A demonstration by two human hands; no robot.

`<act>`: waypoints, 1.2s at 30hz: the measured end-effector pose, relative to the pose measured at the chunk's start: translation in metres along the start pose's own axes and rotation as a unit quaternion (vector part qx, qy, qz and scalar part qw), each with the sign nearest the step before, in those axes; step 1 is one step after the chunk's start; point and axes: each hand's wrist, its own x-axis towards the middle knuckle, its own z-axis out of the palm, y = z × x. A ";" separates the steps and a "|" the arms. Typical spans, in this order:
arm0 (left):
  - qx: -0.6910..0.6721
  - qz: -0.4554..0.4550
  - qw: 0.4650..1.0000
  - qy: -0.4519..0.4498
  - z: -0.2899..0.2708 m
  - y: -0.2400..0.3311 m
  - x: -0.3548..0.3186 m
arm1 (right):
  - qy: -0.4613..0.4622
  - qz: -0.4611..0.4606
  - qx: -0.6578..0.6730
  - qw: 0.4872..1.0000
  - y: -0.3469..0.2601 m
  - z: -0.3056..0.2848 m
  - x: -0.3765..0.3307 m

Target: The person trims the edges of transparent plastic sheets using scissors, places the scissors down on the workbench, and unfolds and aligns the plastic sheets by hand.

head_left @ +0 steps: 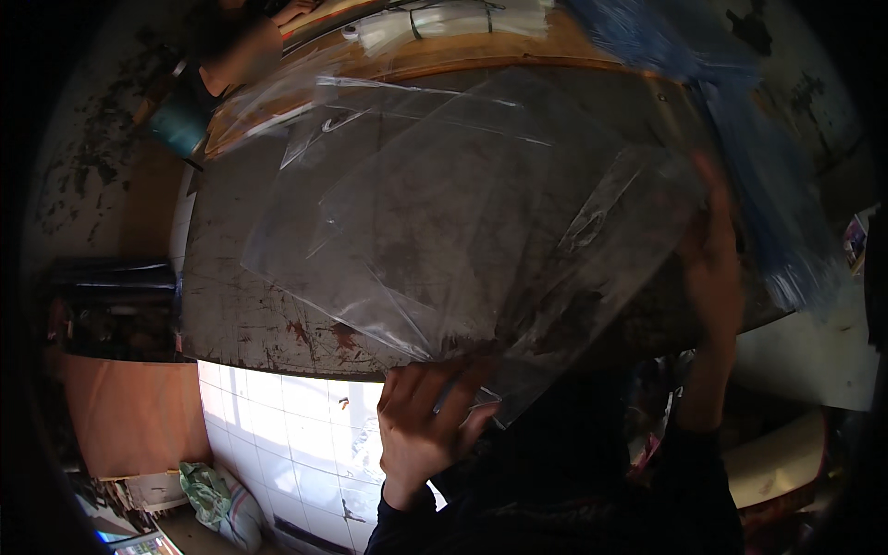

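Observation:
Several clear plastic bags [398,213] lie fanned out over the dark, scratched tabletop [250,314], overlapping one another. At the table's near edge my left hand [430,416] is closed on the gathered near ends of the clear bags, its fingers bent over the film. My right hand [717,250] is raised at the right, beside the right edge of the uppermost bag. Motion smears its fingers, so whether it grips the film does not show.
Blue plastic sheeting [768,185] hangs over the table's right side. A tied bundle of clear plastic [453,23] lies along the far edge. Another person's hand [294,11] shows at the far left, near a teal container [178,125]. White tiled floor [277,425] lies below left, beside a sack [239,513].

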 end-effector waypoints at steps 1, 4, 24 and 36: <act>-0.034 0.005 0.999 0.034 0.002 0.004 0.004 | -0.005 0.008 0.016 1.000 0.000 0.001 0.000; -0.193 -0.182 0.959 0.100 0.012 0.019 0.002 | 0.009 -0.041 -0.024 0.999 -0.006 0.008 0.007; -0.342 -0.136 0.908 0.201 0.040 0.049 0.019 | -0.121 0.133 0.279 0.943 -0.055 0.038 -0.048; -0.099 -0.053 0.984 0.141 0.013 0.032 0.026 | 0.044 0.102 0.071 0.991 -0.017 -0.019 -0.042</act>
